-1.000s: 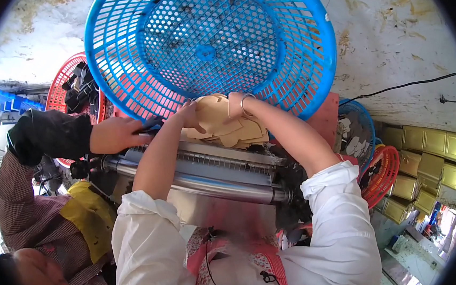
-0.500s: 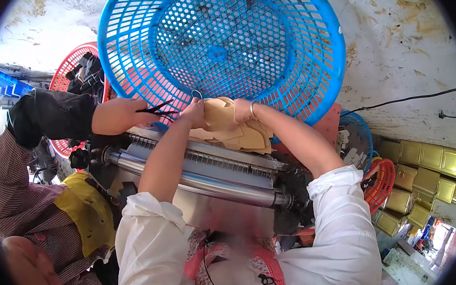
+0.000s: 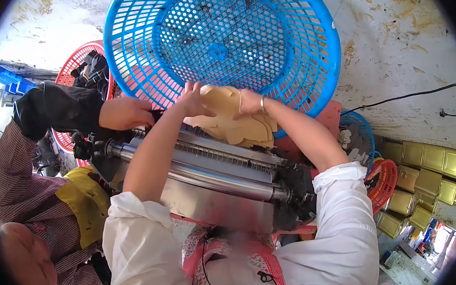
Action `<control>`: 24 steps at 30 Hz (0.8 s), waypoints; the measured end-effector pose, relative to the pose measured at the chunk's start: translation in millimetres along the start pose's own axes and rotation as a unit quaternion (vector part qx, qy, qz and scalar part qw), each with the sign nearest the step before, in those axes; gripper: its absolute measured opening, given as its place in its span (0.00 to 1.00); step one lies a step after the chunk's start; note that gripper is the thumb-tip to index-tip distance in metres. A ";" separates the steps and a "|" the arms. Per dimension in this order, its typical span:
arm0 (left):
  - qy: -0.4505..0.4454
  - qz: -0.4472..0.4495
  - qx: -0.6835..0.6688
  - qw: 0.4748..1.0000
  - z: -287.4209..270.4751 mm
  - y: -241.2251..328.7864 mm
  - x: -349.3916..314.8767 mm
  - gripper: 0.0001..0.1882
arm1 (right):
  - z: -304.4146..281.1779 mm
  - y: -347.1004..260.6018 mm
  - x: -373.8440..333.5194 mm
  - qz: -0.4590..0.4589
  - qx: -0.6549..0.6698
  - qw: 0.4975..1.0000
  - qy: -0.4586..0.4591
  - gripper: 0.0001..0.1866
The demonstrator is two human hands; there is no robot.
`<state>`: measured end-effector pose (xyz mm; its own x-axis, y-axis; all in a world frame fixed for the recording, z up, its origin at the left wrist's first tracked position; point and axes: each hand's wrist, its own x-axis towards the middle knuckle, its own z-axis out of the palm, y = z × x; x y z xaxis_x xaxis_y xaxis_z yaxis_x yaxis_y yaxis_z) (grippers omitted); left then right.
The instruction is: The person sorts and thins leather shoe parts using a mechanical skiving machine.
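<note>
A pile of tan, flat cut pieces (image 3: 237, 128) lies at the back of a machine with a long metal roller (image 3: 215, 182). My left hand (image 3: 195, 101) is over the left side of the pile, its fingers spread and its thumb apart. At the pile's right edge, my right hand (image 3: 250, 102), with a bracelet at the wrist, has its thumb on top of the pieces; its other fingers are partly hidden. Beyond both hands stands a large blue plastic basket (image 3: 327, 43), tilted so that its inside shows.
A co-worker's hand (image 3: 124, 114) comes in from the left close to my left forearm, a dark object at its fingers. A red basket (image 3: 64, 75) holds dark pieces. On the right stand a smaller blue basket (image 3: 365, 126), a red basket (image 3: 385, 186) and stacked gold-coloured tins (image 3: 422, 154).
My left hand has opened from its grip on the tan pieces, which now spread wider and lower. The co-worker's hand has moved slightly right; the black scissors are no longer plainly visible.
</note>
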<state>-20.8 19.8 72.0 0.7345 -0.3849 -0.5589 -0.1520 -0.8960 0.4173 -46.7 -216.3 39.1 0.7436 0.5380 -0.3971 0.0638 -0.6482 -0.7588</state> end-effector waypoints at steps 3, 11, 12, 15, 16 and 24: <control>0.207 0.008 0.006 0.978 -11.8 9.0 -11.0 0.67 | -21.6 5.0 -7.7 0.019 0.082 0.996 0.027 0.30; 0.278 -0.043 -0.531 0.799 -25.0 52.8 -72.9 0.60 | -88.6 -72.8 -62.9 -0.078 0.436 0.893 0.080 0.32; 0.206 -0.047 -0.561 0.800 -25.7 57.8 -80.8 0.55 | -93.2 -85.0 -69.0 -0.063 0.428 0.897 0.094 0.32; -0.065 0.116 -0.775 0.618 -26.4 74.5 -91.9 0.37 | -96.8 -114.4 -79.3 -0.096 0.505 0.854 0.077 0.32; -0.047 0.139 -0.779 0.609 -27.0 79.2 -93.2 0.29 | -95.3 -121.9 -81.0 -0.104 0.490 0.862 0.076 0.32; 0.069 0.093 -0.791 0.600 -38.8 88.3 -115.4 0.28 | -66.0 -147.8 -75.3 -0.147 0.291 0.940 0.098 0.36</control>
<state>-93.3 -6.4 201.2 0.8670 -0.3256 -0.3773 0.4979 0.5348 0.6827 -68.2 -196.6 215.2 0.8626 0.5017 -0.0656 -0.0462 -0.0511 -0.9976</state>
